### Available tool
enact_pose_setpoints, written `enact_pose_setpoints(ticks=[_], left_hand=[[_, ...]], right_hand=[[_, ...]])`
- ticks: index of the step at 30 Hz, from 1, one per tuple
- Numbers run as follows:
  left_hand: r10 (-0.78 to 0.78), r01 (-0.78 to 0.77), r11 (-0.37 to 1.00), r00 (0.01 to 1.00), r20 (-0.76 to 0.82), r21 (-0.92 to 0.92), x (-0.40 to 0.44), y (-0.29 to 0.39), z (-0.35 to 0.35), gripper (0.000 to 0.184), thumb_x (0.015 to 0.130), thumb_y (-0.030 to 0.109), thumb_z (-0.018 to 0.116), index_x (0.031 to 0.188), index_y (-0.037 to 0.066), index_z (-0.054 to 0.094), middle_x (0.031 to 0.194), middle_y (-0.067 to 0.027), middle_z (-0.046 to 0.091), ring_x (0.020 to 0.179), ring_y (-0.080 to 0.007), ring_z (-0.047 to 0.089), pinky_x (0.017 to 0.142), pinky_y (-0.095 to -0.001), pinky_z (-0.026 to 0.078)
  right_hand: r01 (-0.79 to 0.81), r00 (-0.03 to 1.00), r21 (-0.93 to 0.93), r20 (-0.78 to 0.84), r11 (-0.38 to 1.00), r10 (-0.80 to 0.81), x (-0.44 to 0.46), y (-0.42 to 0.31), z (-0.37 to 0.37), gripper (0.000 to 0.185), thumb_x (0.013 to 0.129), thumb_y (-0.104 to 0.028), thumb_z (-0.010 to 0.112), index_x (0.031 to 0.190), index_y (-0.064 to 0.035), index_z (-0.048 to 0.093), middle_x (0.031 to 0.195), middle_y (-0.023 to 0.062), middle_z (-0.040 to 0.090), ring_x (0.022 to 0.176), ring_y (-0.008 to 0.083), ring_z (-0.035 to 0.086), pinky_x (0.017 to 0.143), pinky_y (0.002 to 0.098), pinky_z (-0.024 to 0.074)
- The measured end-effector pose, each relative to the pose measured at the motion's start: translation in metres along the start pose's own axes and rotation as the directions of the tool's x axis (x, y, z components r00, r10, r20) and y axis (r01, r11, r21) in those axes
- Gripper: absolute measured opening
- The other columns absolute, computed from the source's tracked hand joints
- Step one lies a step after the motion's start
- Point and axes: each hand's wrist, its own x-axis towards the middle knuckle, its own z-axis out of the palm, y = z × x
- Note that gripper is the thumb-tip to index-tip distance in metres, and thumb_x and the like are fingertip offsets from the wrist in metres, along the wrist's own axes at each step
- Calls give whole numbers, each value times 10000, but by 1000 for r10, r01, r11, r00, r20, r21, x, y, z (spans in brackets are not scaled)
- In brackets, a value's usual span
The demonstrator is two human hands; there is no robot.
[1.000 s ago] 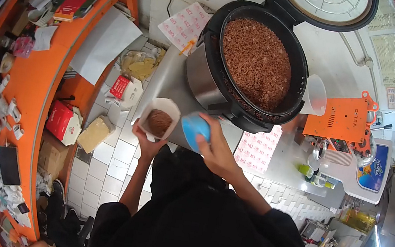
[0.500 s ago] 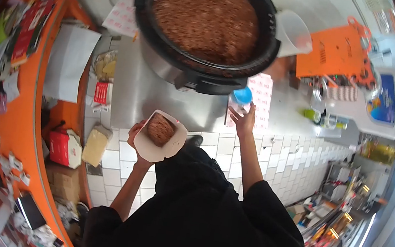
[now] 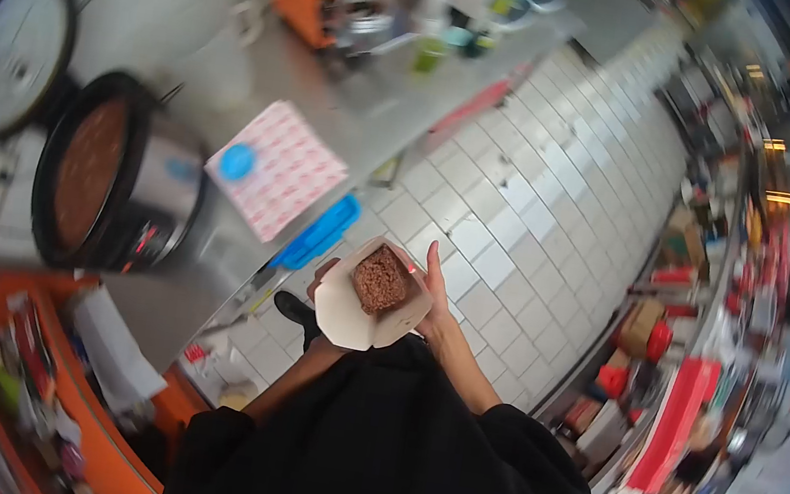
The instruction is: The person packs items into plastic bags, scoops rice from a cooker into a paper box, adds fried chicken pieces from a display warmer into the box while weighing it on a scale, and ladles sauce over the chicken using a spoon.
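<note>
One open, white paperboard box [image 3: 342,312] of reddish-brown grains [image 3: 380,280], near centre, mouth upward, long axis 1-to-7 o'clock, between two hands: left hand [image 3: 318,279] clasping its 9 o'clock side; right hand [image 3: 437,311] at 3 o'clock, thumb extended, fingers hidden, grip uncertain. At 10 o'clock: one round blue cup [image 3: 237,162] on pink-and-white printed paper [image 3: 289,172].

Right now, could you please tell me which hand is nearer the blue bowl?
Left: the left hand is at the side of the carton facing the blue bowl; the right hand is at the opposite side, farther away.
</note>
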Motion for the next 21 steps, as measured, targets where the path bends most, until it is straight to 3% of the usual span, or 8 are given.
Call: enact_pose_setpoints(ticks=[3, 4, 7, 10, 14, 16, 18, 21], left_hand=[[53, -47, 998, 983, 178, -40, 35, 28, 73, 1274, 620, 397, 909, 1519, -2, 99, 1494, -207, 335, 1412, -345, 320, 1186, -479, 195], [65, -57, 998, 970, 233, -39, 46, 36, 95, 1280, 627, 409, 904, 1523, -6, 89, 1502, -211, 332, 1420, -348, 311, 1191, -480, 184], [109, -129, 991, 919, 379, 27, 82, 58, 144, 1337, 631, 455, 899, 1537, -17, 36, 1537, -226, 292, 1455, -362, 249, 1202, -485, 142], [14, 17, 998, 887, 461, -64, 105, 73, 164, 1357, 610, 462, 913, 1542, -5, 45, 1548, -230, 257, 1452, -380, 222, 1190, -505, 152], [-249, 293, 956, 852, 460, -27, 89, 4, 153, 1051, 795, 316, 797, 1546, 1, 132, 1495, -257, 361, 1420, -352, 326, 1179, -460, 204], [-360, 370, 926, 817, 450, 71, 88, -5, 132, 809, 887, 216, 710, 1521, 17, 248, 1381, -210, 510, 1327, -309, 450, 1151, -438, 262], [-492, 476, 868, 788, 370, 140, 59, -59, 114, 627, 937, 174, 647, 1473, 32, 355, 1274, -168, 595, 1216, -264, 537, 1089, -410, 352], [-562, 499, 826, 702, 438, 260, 52, -74, 95, 510, 968, 183, 611, 1418, 26, 430, 1203, -157, 634, 1145, -249, 580, 1026, -387, 414]], right_hand=[[264, 965, -82, 27, 961, -262, -59, -48, -4, 740, 1017, -578, 367, 1548, -74, 256, 1555, 117, 353, 1427, 277, 350, 1187, 479, 263], [278, 955, -52, -91, 959, -282, -70, -64, -15, 627, 1034, -477, 419, 1506, -71, 345, 1500, 111, 430, 1374, 268, 427, 1151, 479, 334], [374, 923, 240, -190, 896, -334, -74, -104, -77, 515, 1039, -409, 441, 1427, -71, 449, 1402, 99, 527, 1283, 261, 521, 1095, 468, 413], [496, 867, 300, -226, 815, -445, -94, -146, -96, 458, 1042, -388, 431, 1367, -73, 502, 1324, 94, 583, 1206, 253, 577, 1059, 454, 453], [584, 811, 279, -255, 763, -527, -97, -200, -127, 478, 1039, -394, 425, 1381, -67, 489, 1347, 99, 572, 1207, 258, 576, 1065, 460, 444], [562, 826, 243, -213, 791, -521, -102, -211, -140, 497, 1031, -399, 447, 1400, -67, 473, 1362, 97, 562, 1233, 254, 557, 1084, 454, 424], [652, 759, 290, -256, 701, -599, -88, -224, -164, 516, 1023, -408, 466, 1410, -66, 462, 1378, 99, 549, 1253, 260, 542, 1093, 460, 411], [701, 711, 220, -282, 678, -644, -94, -232, -163, 563, 1009, -415, 501, 1435, -53, 431, 1408, 105, 518, 1285, 279, 512, 1107, 473, 386]])
